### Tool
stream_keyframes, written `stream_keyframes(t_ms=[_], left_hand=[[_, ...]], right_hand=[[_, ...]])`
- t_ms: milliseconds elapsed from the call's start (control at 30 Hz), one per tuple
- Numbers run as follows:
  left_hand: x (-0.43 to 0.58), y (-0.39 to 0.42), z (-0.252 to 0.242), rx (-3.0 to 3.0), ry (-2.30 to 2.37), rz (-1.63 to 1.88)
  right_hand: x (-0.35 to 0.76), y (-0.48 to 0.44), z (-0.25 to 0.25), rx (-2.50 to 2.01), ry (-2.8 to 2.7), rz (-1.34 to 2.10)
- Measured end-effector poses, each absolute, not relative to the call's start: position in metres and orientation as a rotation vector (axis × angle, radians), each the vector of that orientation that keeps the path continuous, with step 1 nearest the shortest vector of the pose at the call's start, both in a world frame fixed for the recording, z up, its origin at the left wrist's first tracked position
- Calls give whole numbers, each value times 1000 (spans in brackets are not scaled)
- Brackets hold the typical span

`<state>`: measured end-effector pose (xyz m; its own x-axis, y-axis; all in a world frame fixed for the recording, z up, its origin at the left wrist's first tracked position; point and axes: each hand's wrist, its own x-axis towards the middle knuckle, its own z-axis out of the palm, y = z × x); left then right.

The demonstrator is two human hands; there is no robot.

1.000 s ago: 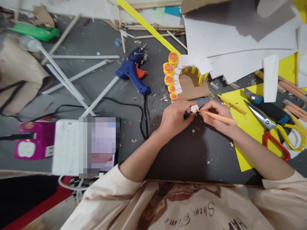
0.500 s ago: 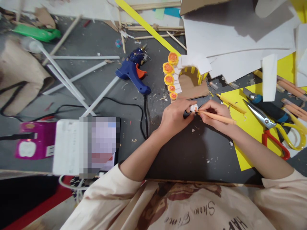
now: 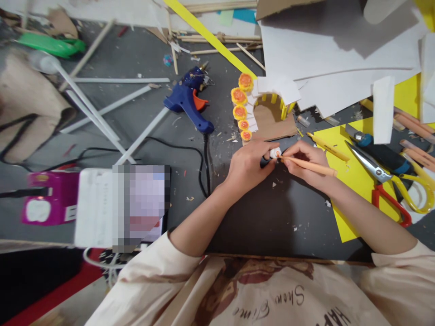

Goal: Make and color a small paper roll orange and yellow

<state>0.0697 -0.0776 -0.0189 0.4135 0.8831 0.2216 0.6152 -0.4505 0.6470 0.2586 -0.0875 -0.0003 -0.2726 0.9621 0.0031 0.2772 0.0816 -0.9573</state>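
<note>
Littered grey counter (image 3: 251,226) carries a cardboard model (image 3: 277,124); just on its near side, the left hand (image 3: 248,164) pinches a small white piece (image 3: 275,153) and the right hand (image 3: 306,160) grasps an orange pen (image 3: 321,169).

Soft, fairly even light falls on my counter (image 3: 251,222), apparently from above. A darker patch spreads over it, nearer than my left hand (image 3: 249,165) and right hand (image 3: 306,164), with a soft edge on its right. At the far right, a broad grey shadow lies across the white sheet (image 3: 326,72). The scissors (image 3: 370,165) glint along the steel, and a small red light glows on the purple box (image 3: 50,199) at left. Blocky pixels hide most of the screen (image 3: 147,199). The wide view stretches my sleeves (image 3: 154,271); the far left looks blurry.
</note>
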Motion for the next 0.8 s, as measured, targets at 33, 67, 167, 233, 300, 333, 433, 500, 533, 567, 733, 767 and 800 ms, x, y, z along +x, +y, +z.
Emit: stream_keyframes(t_ms=[33,67,167,233,300,333,433,500,533,567,733,767,800], left_hand=[[70,-78,-19,2203,1266,765],[70,-78,-19,2204,1261,769],[70,-77,-19,2211,1259,765],[69,-77,-19,2217,1255,775],[69,-78,-19,2217,1253,783],[69,-78,-19,2214,1255,776],[69,-78,-18,2209,1263,745],[68,-78,-19,2213,1248,762],[68,-78,-19,2214,1241,775],[68,-78,-19,2216,1239,780],[69,-78,-19,2213,1253,775],[69,-78,-20,2212,1246,794],[69,-78,-20,2212,1238,815]], right_hand=[[258,-87,1,-1240,-1648,1226],[257,-87,1,-1236,-1646,1224],[257,-86,2,-1237,-1646,1205],[257,-86,2,-1240,-1646,1206],[258,-86,2,-1248,-1643,1212],[258,-86,2,-1253,-1642,1212],[257,-86,3,-1264,-1644,1206],[256,-86,3,-1258,-1650,1198],[256,-86,2,-1253,-1653,1193],[256,-86,2,-1248,-1655,1186],[258,-87,0,-1219,-1618,1160],[258,-87,0,-1215,-1605,1160],[259,-87,0,-1216,-1599,1162]])
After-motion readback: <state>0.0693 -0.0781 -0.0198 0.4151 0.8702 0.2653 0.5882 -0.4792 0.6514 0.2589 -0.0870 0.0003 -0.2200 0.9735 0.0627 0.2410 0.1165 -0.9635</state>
